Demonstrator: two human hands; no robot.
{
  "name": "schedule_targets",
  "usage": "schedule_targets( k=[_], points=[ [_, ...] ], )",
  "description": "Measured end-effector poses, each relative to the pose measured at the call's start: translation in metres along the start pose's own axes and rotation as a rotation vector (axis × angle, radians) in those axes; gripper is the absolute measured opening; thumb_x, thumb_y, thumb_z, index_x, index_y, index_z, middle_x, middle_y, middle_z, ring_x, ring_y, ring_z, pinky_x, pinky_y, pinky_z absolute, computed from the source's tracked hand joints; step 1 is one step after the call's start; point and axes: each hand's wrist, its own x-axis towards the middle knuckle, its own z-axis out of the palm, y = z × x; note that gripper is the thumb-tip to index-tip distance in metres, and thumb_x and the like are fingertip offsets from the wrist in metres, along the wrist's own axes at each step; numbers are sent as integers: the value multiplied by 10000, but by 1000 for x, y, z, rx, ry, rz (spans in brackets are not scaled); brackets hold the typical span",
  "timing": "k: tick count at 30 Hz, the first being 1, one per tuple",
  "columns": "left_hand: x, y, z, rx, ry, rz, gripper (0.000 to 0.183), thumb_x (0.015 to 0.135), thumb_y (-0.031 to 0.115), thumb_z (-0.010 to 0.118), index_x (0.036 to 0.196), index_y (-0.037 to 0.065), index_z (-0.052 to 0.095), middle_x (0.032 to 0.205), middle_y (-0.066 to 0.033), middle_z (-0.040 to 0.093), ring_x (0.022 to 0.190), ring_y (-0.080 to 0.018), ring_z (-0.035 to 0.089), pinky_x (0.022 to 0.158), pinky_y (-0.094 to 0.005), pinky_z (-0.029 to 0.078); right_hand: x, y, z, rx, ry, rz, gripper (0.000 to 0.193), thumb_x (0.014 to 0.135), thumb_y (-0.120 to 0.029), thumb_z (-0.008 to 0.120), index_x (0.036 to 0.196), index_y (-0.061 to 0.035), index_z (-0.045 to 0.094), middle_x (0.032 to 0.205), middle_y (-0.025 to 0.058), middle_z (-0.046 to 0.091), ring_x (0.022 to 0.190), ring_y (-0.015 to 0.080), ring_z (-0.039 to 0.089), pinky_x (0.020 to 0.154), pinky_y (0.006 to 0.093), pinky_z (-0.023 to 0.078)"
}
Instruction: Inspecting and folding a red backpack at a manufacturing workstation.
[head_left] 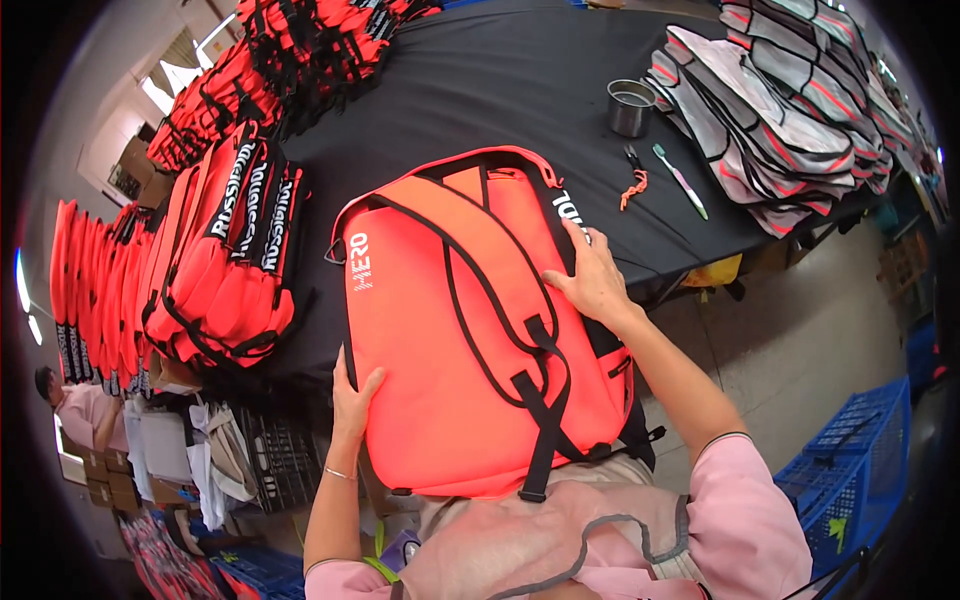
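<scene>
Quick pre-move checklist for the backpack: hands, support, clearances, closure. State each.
1. Left hand on backpack: ok, at its left edge, thumb on the orange panel.
2. Right hand on backpack: ok, at its right side.
3. Backpack fully on black-covered table: not ok, lower part extends past the edge toward the wearer.
4. Metal cup and toothbrush apart from backpack: ok.
5. Top zip fully closed: cannot tell.

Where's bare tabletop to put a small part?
Largest patch: black cloth beyond the red backpack, between the red bag piles and metal cup. Smaller: between the right hand, toothbrush and near table edge. Crowded: left side, under those piles; far right, under the grey-white pile.
</scene>
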Motion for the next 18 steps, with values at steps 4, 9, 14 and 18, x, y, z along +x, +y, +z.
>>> schedule_targets(
  k=[4, 9, 14, 18],
  points=[
    [12, -3, -5, 372, 145, 176, 820, 782, 244, 808, 1424, -57, 397, 1326, -216, 553, 1242, -291, 533, 1048, -372, 419, -26, -26, 16, -358, 329, -266, 582, 938, -298, 586, 1450, -104, 387, 1505, 304, 237, 1331, 470, 312, 1071, 590, 288],
    [24, 11, -9, 457, 221, 151, 784, 748, 292, 827, 1379, -19, 479, 1246, -226, 613, 1197, -366, 562, 996, -410, 466, -75, -38, 90, -146, -80, -665, 587, 905, -276, 589, 1451, -141, 421, 1545, 201, 259, 1389, 437, 263, 1090, 543, 293],
    [52, 87, -24, 1085, 149, 213, 467, 791, 341, 757, 1149, 53, 671, 1224, -186, 636, 1100, -350, 605, 969, -467, 445, -89, -44, 130, -289, 18, -790, 583, 921, -339, 608, 1453, -185, 428, 1562, 134, 269, 1440, 385, 229, 989, 408, 459],
    [85, 194, 64, 612, 134, 836, 345, 876, 150, 683, 1204, 51, 644, 1200, -139, 659, 1187, -323, 572, 1028, -427, 425, -92, -61, 137, -221, -108, -715, 593, 927, -356, 600, 1464, -192, 408, 1558, 141, 264, 1409, 375, 303, 804, 351, 569]
  ],
)
